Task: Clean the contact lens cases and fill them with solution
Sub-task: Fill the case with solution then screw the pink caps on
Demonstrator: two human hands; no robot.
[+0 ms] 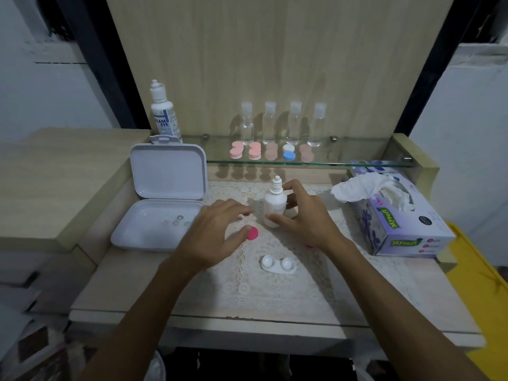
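Right hand wraps thumb and fingers round small white solution bottle, upright at table centre. Left hand hovers at 9 o'clock of the bottle, fingers spread, holding nothing; it partly hides a pink cap. Open white lens case lies at 6 o'clock. A red bit under right wrist: mostly hidden, unidentifiable. Small rings in open white box blurred.

Dim, soft focus, bowed wide-angle edges
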